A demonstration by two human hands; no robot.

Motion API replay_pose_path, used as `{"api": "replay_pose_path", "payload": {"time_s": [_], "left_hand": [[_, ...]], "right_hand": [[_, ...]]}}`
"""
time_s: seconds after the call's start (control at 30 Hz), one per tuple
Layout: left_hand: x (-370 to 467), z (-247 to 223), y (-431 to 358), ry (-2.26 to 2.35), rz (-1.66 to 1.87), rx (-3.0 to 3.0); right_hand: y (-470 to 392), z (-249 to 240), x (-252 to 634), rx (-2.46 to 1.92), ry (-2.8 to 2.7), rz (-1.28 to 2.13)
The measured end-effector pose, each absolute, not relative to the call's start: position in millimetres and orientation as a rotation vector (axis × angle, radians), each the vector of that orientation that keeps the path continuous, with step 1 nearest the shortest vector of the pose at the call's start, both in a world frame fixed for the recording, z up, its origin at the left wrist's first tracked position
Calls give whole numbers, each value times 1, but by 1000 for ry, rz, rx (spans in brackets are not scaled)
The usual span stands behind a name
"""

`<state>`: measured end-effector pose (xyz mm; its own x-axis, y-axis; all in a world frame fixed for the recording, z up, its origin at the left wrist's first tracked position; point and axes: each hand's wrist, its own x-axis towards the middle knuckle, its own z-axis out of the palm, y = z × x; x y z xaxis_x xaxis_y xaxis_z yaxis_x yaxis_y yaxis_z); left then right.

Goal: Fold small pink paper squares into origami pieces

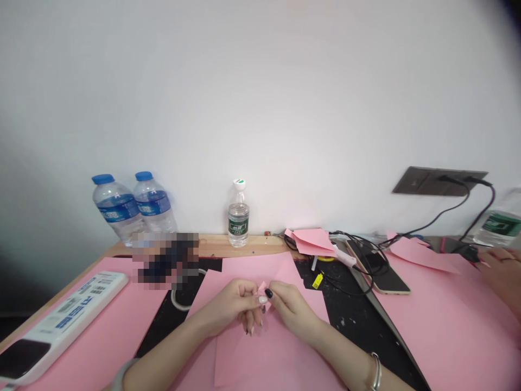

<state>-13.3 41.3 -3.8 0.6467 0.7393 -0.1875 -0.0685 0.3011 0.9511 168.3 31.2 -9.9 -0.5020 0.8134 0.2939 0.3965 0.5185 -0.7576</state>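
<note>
Close together over the pink sheets, my left hand [234, 305] and my right hand [291, 308] pinch a small piece of folded pink paper [262, 286] between thumbs and fingers. Most of that piece is hidden by the fingertips. Below them lies a large pink paper sheet [260, 355], partly overlapping another one. The left hand's lower fingers curl loosely above this sheet.
A small water bottle [238, 221] stands by the wall; two blue-capped bottles [154, 203] are at left. A long white device [69, 326] lies left, beside a pixelated patch. Cables, a phone [380, 269] and pink scraps [313, 240] lie right. Another person's hand [502, 277] is far right.
</note>
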Motion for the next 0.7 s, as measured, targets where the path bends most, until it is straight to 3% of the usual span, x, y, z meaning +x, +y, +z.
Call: {"api": "replay_pose_path", "payload": {"time_s": [0.7], "left_hand": [[-5, 3, 37, 777, 700, 1111]], "right_hand": [[33, -8, 167, -1022, -1990, 910]]}}
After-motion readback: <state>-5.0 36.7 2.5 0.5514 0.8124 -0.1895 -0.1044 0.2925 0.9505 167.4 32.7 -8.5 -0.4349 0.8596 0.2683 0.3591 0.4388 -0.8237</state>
